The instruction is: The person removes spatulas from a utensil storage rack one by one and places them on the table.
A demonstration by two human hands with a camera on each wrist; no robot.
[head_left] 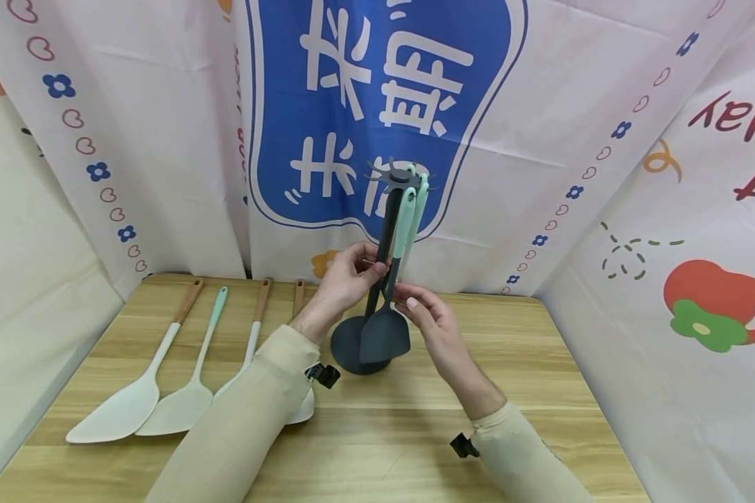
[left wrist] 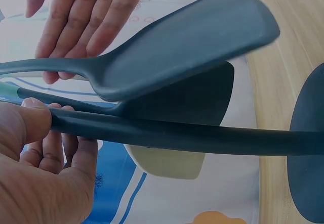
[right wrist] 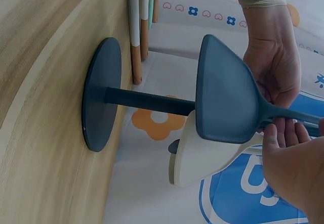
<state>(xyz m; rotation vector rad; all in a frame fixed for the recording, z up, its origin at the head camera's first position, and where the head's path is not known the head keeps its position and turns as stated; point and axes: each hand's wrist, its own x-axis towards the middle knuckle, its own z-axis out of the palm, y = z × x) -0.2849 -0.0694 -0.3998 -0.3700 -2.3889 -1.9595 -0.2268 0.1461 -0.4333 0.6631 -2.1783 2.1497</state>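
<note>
A dark utensil stand (head_left: 347,344) with a round base and hooked top stands on the wooden table, tilted in the head view. My left hand (head_left: 342,285) grips its upright pole (left wrist: 202,138), thumb on one side and fingers on the other. From the hooks hang a dark spatula (head_left: 385,337) with a mint handle, a second dark spatula (left wrist: 202,92) behind it and a cream one (right wrist: 210,153). Beside the spatulas' necks is my right hand (head_left: 437,332), fingers extended and fingertips right at the front spatula's neck in the right wrist view.
Left on the table (head_left: 541,391) lie several pale spatulas, among them a white one (head_left: 122,412) with a wooden handle and one with a mint handle (head_left: 218,307); my left forearm covers part of this row. Printed cloth (head_left: 176,140) hangs behind and along both sides.
</note>
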